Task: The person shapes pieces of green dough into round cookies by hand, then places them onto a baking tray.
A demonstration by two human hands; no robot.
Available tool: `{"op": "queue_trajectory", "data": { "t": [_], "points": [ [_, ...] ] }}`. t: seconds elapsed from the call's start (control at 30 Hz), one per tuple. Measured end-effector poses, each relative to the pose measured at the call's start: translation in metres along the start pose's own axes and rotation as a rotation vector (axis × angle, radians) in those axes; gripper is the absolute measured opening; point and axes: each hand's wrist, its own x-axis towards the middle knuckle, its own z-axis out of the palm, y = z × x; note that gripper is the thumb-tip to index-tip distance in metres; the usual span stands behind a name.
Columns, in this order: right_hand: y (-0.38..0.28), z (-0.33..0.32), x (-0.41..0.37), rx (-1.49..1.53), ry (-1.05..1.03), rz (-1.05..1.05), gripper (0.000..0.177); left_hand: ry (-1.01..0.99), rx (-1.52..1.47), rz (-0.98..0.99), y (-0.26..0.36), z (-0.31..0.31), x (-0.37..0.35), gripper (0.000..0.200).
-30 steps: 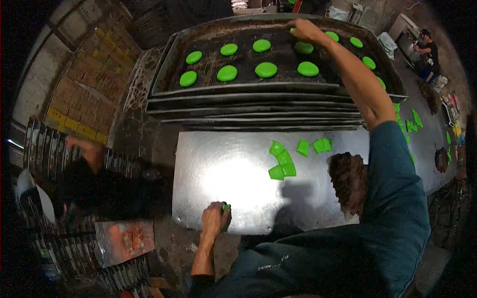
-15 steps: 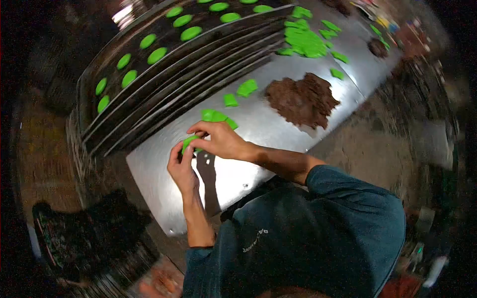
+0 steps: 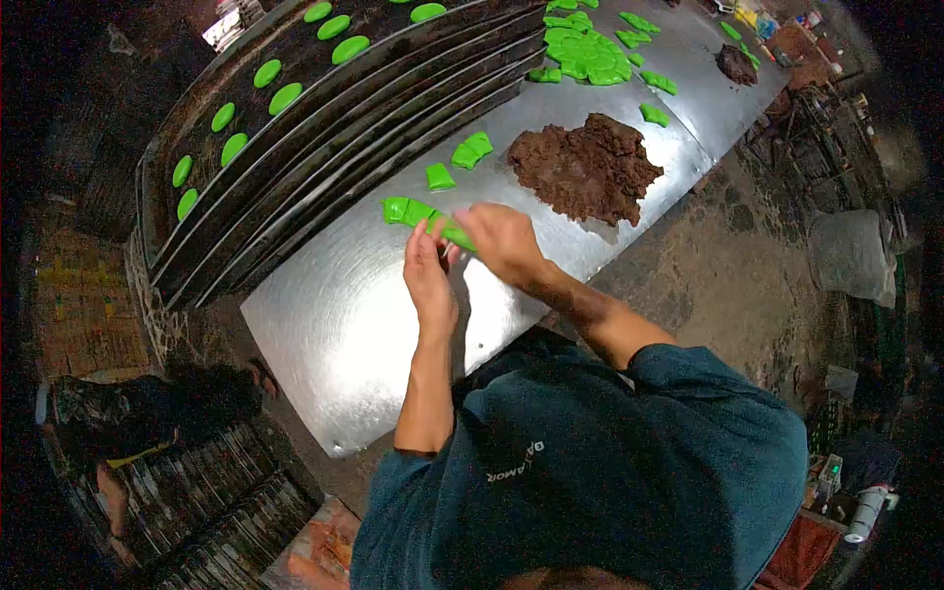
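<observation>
Both my hands are close together above the metal table, just in front of a row of green dough pieces (image 3: pixel 408 210). My left hand (image 3: pixel 430 285) is raised with its fingers curled and pressed together; what lies inside them is hidden. My right hand (image 3: pixel 503 243) is beside it, its fingers smeared by motion, over the right end of the green row. Two loose green pieces, a small square (image 3: pixel 440 177) and a larger lump (image 3: pixel 472 149), lie farther back. To the right sits a big crumbly mass of brown dough (image 3: pixel 590 167).
A stack of dark trays (image 3: pixel 339 147) stands along the table's left side, with green ovals (image 3: pixel 285 98) on the top one. A green dough heap (image 3: pixel 590 57) and a smaller brown lump (image 3: pixel 736 64) lie at the far end. Another person's arm (image 3: pixel 113 497) shows at lower left.
My hands have moved right and slightly up in the view, toward the green row. The green piece visible between my fingers before can no longer be made out. The view has shifted slightly.
</observation>
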Motion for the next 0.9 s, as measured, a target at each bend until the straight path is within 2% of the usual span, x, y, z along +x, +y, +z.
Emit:
{"op": "queue_trajectory", "data": {
  "t": [0.03,0.1,0.13,0.17,0.2,0.23,0.27,0.33,0.4,0.43,0.47,0.5,0.57,0.6,0.67,0.7,0.73,0.8,0.83,0.9],
  "points": [
    [0.001,0.010,-0.009,0.004,-0.003,0.001,0.023,0.005,0.002,-0.002,-0.009,-0.011,0.007,0.025],
    [-0.004,0.025,-0.026,0.133,-0.265,-0.092,0.027,-0.217,0.063,-0.243,-0.020,-0.036,0.021,0.028],
    [0.004,0.021,-0.031,0.138,-0.270,-0.261,0.026,-0.201,0.181,-0.230,-0.024,-0.042,0.024,0.027],
    [0.025,0.025,-0.034,0.224,-0.346,-0.093,0.024,-0.195,0.182,-0.231,-0.023,-0.048,0.026,0.027],
    [0.061,0.038,-0.035,0.308,-0.421,0.074,0.022,-0.161,0.410,-0.259,-0.021,-0.055,0.029,0.025],
    [0.132,0.057,-0.032,0.232,-0.423,0.047,0.022,-0.122,0.641,-0.288,-0.019,-0.061,0.029,0.024],
    [0.128,0.007,0.006,-0.051,-0.455,0.431,0.026,-0.110,0.645,-0.294,-0.018,-0.067,0.025,0.024],
    [0.195,-0.001,0.025,-0.249,-0.355,0.465,0.031,-0.234,1.122,0.211,-0.017,-0.073,0.020,0.022],
    [0.237,0.001,0.040,-0.299,-0.350,0.474,0.031,-0.201,1.199,0.236,-0.009,-0.072,0.018,0.023],
    [0.255,0.007,0.045,-0.280,-0.552,0.423,0.031,-0.181,1.266,0.263,-0.005,-0.070,0.017,0.024],
    [0.269,0.015,0.046,-0.258,-0.757,0.368,0.031,-0.150,1.259,0.163,-0.001,-0.070,0.019,0.029],
    [0.282,0.026,0.043,-0.247,-0.769,0.363,0.031,-0.138,1.266,0.150,-0.001,-0.066,0.019,0.029],
    [0.296,0.042,0.031,-0.273,-0.630,0.261,0.033,0.141,0.792,-0.031,0.002,-0.061,0.022,0.030],
    [0.299,0.034,0.030,-0.270,-0.631,0.259,0.033,0.145,0.794,-0.031,0.001,-0.060,0.025,0.030],
    [0.298,0.011,0.037,0.127,-0.476,0.363,0.029,0.119,0.409,-0.153,0.003,-0.064,0.025,0.031],
    [0.270,-0.007,0.046,0.555,-0.352,0.817,0.022,0.112,0.213,-0.201,0.006,-0.067,0.025,0.032],
    [0.262,-0.016,0.050,0.746,-0.291,0.884,0.018,0.105,0.229,-0.185,0.009,-0.058,0.022,0.033],
    [0.222,-0.028,0.052,0.991,-0.284,0.971,0.022,0.103,0.263,-0.158,0.003,-0.056,0.023,0.027],
    [0.197,-0.031,0.053,1.099,-0.347,0.976,0.022,0.121,0.325,-0.164,0.004,-0.051,0.021,0.024],
    [0.137,-0.026,0.049,1.258,-0.402,0.892,0.023,0.102,0.193,-0.161,-0.006,-0.045,0.022,0.022]
  ]
}}
